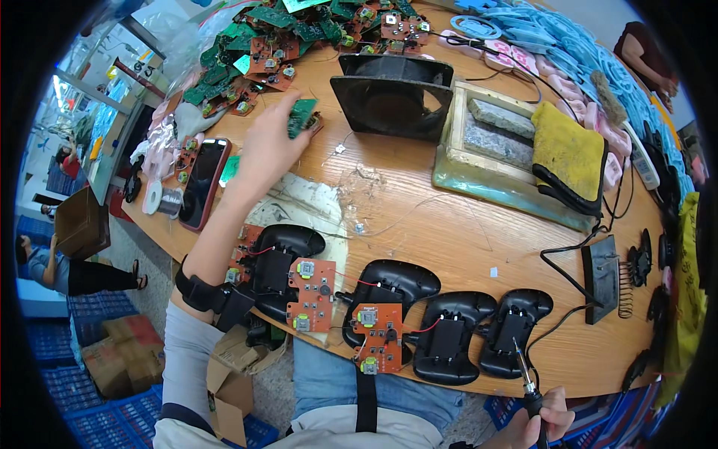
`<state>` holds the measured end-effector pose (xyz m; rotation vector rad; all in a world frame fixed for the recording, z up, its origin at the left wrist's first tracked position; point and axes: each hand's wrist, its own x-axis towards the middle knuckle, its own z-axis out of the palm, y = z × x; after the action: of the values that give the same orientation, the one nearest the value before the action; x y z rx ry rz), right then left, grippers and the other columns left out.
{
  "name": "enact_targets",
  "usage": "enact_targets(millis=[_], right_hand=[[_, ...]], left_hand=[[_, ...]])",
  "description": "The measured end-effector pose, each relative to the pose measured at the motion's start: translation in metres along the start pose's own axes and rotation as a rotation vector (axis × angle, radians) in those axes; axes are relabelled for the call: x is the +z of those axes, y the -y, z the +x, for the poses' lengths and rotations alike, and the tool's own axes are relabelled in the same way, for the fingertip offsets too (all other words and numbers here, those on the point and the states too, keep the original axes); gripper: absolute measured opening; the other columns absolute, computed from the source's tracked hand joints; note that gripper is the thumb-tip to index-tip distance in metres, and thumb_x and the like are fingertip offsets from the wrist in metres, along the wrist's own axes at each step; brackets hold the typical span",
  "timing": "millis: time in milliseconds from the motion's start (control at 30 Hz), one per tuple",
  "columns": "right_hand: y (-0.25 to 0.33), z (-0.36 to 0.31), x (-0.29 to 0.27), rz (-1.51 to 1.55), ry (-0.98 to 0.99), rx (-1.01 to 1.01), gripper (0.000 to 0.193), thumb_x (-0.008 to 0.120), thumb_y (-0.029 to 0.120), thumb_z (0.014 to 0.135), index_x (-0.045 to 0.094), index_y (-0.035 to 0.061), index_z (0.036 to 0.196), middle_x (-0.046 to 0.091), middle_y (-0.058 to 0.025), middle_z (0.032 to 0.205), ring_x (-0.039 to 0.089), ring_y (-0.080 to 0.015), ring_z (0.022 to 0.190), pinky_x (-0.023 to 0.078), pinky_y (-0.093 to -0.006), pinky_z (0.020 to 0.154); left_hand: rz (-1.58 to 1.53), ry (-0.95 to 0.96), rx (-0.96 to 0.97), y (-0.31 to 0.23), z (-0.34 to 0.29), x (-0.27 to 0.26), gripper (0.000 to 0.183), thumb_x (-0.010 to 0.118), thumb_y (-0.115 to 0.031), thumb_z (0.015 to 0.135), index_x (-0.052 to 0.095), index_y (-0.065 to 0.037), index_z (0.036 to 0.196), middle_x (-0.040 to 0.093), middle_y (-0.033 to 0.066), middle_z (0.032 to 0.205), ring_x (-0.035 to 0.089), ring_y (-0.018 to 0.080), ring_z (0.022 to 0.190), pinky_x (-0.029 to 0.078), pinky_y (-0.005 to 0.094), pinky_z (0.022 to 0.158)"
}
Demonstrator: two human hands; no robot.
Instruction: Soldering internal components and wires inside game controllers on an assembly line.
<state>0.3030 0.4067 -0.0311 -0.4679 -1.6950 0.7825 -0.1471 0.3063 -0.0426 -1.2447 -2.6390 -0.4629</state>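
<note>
My left hand (268, 144) is closed on a green circuit board (302, 117) at the back middle of the table; an orange edge shows behind the board. In my right hand (552, 416), at the lower right, is a soldering iron (532, 395), its tip over the rightmost black game controller shell (513, 337). Several such shells lie along the table's near edge, backs up. Orange circuit boards (313, 295) with green-yellow parts rest against the left ones, and thin red wires run to some. One more orange board (378, 337) overhangs the near edge.
A heap of green and orange boards (295, 30) fills the back left. A black fan (395, 97) stands at the back middle, beside a tray with grey blocks and a yellow cloth (568, 153). At right is an iron stand with a coil (624, 288); at left, a phone (205, 183).
</note>
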Motion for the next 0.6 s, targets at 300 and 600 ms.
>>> enact_targets(millis=[300, 600], right_hand=[[0.001, -0.004, -0.006, 0.065, -0.035, 0.072, 0.019, 0.061, 0.005, 0.072, 0.043, 0.0001, 0.071, 0.031, -0.0037, 0.055, 0.026, -0.0140, 0.047, 0.020, -0.0293, 0.049], [-0.004, -0.017, -0.020, 0.000, -0.063, 0.125, 0.020, 0.059, 0.013, 0.071, 0.043, 0.0025, 0.074, 0.034, -0.0034, 0.053, 0.029, -0.0130, 0.048, 0.023, -0.0296, 0.051]], left_hand=[[-1.359, 0.023, -0.581, 0.045, -0.024, -0.060, 0.032, 0.055, -0.017, 0.088, 0.049, -0.004, 0.117, 0.060, 0.0081, 0.103, 0.060, 0.0151, 0.089, 0.049, 0.0271, 0.072], [-1.195, 0.510, -0.452, -0.082, -0.105, -0.106, 0.050, 0.067, 0.006, 0.073, 0.045, -0.003, 0.117, 0.058, 0.0095, 0.106, 0.060, 0.0139, 0.091, 0.051, 0.0214, 0.071]])
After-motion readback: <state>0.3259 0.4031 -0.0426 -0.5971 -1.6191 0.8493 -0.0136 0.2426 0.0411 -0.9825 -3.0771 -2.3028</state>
